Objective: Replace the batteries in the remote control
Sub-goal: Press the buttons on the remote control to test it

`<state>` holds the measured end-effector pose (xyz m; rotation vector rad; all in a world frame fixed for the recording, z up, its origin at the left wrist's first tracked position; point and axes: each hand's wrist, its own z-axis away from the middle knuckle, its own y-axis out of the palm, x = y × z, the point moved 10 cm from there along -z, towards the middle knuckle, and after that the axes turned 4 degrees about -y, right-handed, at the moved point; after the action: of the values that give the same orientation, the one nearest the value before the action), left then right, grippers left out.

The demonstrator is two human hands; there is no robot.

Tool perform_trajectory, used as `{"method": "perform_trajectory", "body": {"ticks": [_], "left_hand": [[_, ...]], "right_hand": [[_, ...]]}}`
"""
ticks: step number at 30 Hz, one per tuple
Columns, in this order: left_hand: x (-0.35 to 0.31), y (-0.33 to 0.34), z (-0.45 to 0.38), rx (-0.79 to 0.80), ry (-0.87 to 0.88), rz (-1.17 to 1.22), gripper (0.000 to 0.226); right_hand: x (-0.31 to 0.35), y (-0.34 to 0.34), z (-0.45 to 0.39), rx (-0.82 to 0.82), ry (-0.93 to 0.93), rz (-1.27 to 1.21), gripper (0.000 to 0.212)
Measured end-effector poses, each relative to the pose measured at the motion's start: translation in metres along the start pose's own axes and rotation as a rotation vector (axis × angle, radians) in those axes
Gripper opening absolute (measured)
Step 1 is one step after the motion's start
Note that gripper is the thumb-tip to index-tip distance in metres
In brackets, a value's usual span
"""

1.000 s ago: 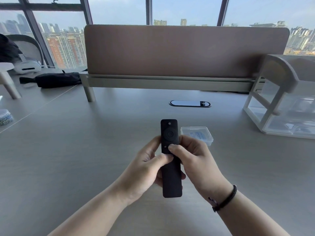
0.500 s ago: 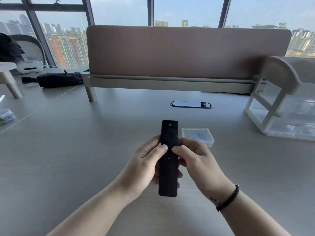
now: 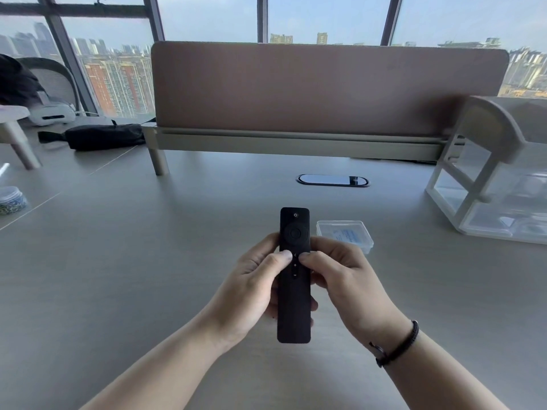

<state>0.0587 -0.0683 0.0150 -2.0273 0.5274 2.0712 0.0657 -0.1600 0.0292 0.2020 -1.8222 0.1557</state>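
black remote control (image 3: 294,303) button-side up, above near desk (image 3: 118,276) | I see left hand (image 3: 251,288), right hand (image 3: 346,279) gripping its sides, thumbs on face | clear plastic box (image 3: 344,233) just far-right | risk: thumbs pressing buttons, not sliding the back cover; remote may slip

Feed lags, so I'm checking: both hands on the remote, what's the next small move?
Probably turn the remote over: its button face is up, both thumbs on it, so the battery cover, likely on the back, is hidden.

Black remote control (image 3: 294,303), buttons up, held above desk.
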Motion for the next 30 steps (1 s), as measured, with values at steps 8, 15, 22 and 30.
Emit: {"method": "perform_trajectory", "body": {"ticks": [8,15,22,30], "left_hand": [[0.001,0.001,-0.001,0.024,0.002,-0.004,0.030],[-0.002,0.001,0.000,0.012,0.013,-0.038,0.027],[-0.001,0.004,0.001,0.036,0.004,-0.058,0.027],[0.005,0.012,0.001,0.097,-0.022,-0.103,0.039]], "right_hand": [[-0.002,-0.001,-0.001,-0.013,0.002,-0.013,0.025],[-0.004,-0.001,-0.002,-0.012,0.006,0.021,0.027],[-0.010,-0.010,-0.001,-0.116,0.046,0.010,0.042],[-0.019,-0.020,-0.002,-0.193,0.084,0.073,0.044]]}}
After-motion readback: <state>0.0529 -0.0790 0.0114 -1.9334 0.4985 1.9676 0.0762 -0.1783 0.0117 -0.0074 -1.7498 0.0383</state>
